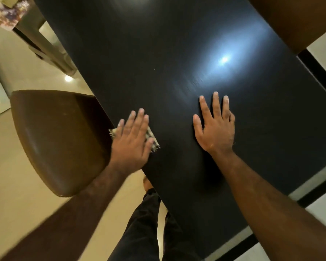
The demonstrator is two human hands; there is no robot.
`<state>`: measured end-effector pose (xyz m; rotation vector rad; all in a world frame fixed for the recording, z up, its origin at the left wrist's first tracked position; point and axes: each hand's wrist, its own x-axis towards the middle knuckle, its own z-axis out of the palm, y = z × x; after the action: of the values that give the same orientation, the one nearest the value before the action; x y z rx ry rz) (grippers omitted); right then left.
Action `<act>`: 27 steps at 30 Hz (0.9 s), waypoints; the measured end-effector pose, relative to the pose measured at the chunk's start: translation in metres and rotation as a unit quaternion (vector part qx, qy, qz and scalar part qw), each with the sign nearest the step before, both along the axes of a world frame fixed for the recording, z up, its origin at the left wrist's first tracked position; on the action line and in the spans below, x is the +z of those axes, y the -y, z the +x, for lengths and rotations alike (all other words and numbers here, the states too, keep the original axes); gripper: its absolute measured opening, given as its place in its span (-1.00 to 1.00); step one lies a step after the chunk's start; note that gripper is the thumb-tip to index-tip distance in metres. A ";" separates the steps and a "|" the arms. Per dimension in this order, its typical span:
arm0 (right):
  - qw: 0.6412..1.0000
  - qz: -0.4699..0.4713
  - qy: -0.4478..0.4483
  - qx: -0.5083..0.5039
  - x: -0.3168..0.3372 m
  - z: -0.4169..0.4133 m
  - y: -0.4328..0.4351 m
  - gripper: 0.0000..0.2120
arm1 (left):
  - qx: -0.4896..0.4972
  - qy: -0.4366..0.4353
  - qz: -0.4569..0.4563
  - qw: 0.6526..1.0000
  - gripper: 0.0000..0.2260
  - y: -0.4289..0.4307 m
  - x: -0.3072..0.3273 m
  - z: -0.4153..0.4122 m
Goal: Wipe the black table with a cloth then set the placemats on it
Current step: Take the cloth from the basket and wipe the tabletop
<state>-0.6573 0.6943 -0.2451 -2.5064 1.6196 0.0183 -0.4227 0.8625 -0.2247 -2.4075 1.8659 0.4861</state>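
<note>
At this moment you were in the wiping step. Your left hand lay flat, fingers straight and close together, pressing the cloth onto the black bench right at its left edge. The cloth was mostly hidden under that hand; only a frayed fringe showed on either side. Your right hand rested palm-down on the bare bench top, fingers spread, holding nothing and well apart from the left, apparently as a brace.

Judgement: the wipe was under way and not finished. The far part of the bench showed a lamp glare and one small speck, and no placemat was on the surface. The next move called for carrying the cloth across and away toward the far end under steady flat pressure, and lifting the bracing hand so that its patch was covered too.

No container was in view. A patterned item lay on other furniture at the upper left; I could not tell whether it was a placemat. A brown chair stood against the left edge, and another at the far right.
</note>
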 end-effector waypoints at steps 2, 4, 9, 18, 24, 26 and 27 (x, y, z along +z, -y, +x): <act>0.999 -0.001 -0.004 -0.035 0.004 -0.030 -0.018 -0.33 | 0.042 0.014 -0.006 0.999 -0.36 0.016 0.001 0.039; 0.996 0.005 -0.012 -0.089 0.006 -0.060 -0.040 -0.29 | 0.084 0.021 -0.005 0.996 -0.35 0.045 0.001 0.077; 0.978 0.019 -0.035 -0.203 0.002 -0.082 -0.070 -0.19 | 0.124 0.024 -0.012 0.992 -0.33 0.148 -0.007 0.103; 0.977 0.019 -0.026 -0.210 -0.006 -0.090 -0.067 -0.30 | -0.169 -0.015 -0.058 0.984 -0.33 0.151 -0.011 -0.097; 0.981 0.039 -0.036 -0.185 0.004 -0.109 -0.076 -0.31 | -0.187 -0.023 0.010 0.982 -0.33 0.011 -0.004 -0.080; 0.977 0.049 -0.043 -0.204 0.008 -0.117 -0.092 -0.31 | -0.130 -0.002 0.013 0.991 -0.33 -0.004 -0.004 -0.044; 0.974 0.053 -0.043 -0.214 0.008 -0.120 -0.102 -0.30 | -0.102 0.009 0.014 0.995 -0.33 -0.004 -0.005 -0.026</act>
<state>-0.7769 0.7960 -0.2372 -2.0578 2.0975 0.1608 -0.4483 0.8664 -0.2296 -2.1642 2.0535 0.4684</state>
